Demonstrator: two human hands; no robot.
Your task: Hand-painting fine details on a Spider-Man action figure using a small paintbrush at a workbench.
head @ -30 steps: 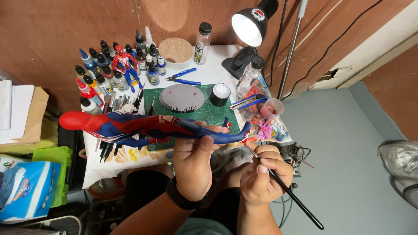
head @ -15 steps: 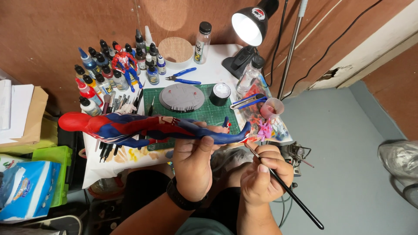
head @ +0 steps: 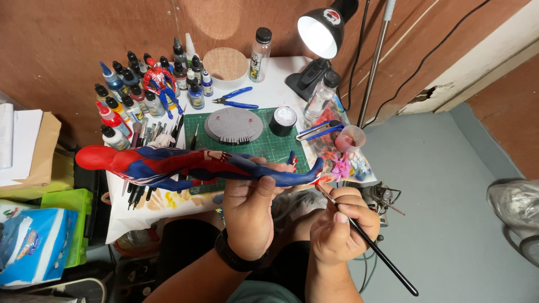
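A red and blue action figure (head: 168, 163) lies level above the table's front edge, head to the left, feet to the right. My left hand (head: 251, 207) grips it around the legs. My right hand (head: 339, 227) holds a thin black paintbrush (head: 370, 247), its tip touching the figure's foot near the right end. A black band sits on my left wrist.
On the white table: a green cutting mat (head: 275, 143) with a grey round base (head: 233, 125), several paint bottles (head: 120, 106), a smaller red and blue figure (head: 157, 84), blue pliers (head: 236, 100), a lit black desk lamp (head: 320, 33). Green box (head: 62, 207) and tissue pack (head: 28, 241) at left.
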